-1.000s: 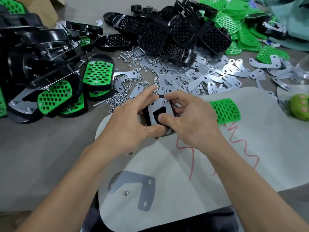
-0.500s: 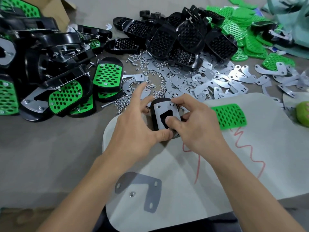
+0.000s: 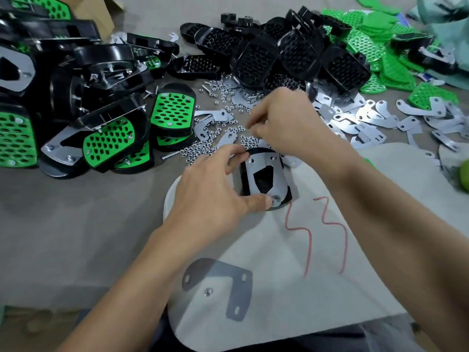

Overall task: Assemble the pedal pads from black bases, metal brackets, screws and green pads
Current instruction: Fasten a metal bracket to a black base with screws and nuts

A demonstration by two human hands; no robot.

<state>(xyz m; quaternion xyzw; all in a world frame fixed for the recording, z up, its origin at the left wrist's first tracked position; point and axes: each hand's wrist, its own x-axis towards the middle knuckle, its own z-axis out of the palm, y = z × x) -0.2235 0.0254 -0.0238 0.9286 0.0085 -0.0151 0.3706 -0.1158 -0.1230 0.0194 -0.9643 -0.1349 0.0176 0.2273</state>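
Black oval plastic base [image 3: 244, 179] sits dead centre, on the far edge of a pale sheet with red squiggles [image 3: 279, 313], with a shiny cut-out metal bracket plate [image 3: 277, 174] lying flat on top of it. Left hand [image 3: 210, 191] grips the pair: the thumb presses the plate's 6 o'clock end beside a small silver fastener [image 3: 275, 198], and the index finger hooks over the rim at 11 o'clock. Right hand [image 3: 286, 123] is at 12 o'clock of the base, over the scatter of small silver nuts [image 3: 228, 129]. Its fingers are curled in, but with the motion blur I can't tell whether they pinch anything. A heap of bare black bases [image 3: 256, 59] lies further out at 12 o'clock. Loose green perforated pads [image 3: 365, 47] are piled at 1 o'clock, and loose flat metal brackets [image 3: 368, 120] are spread at 2 o'clock. Finished black-and-green pedals [image 3: 109, 142] are stacked from 9 to 10 o'clock, with a cardboard box [image 3: 101, 11] behind them. At 6 o'clock a grey L-shaped bracket [image 3: 241, 288] lies flat on the sheet, with a single nut [image 3: 208, 291] in its crook. A green round object [image 3: 466, 176] is cut off at the 3 o'clock edge. Everything sits on a grey table cover [image 3: 76, 224].
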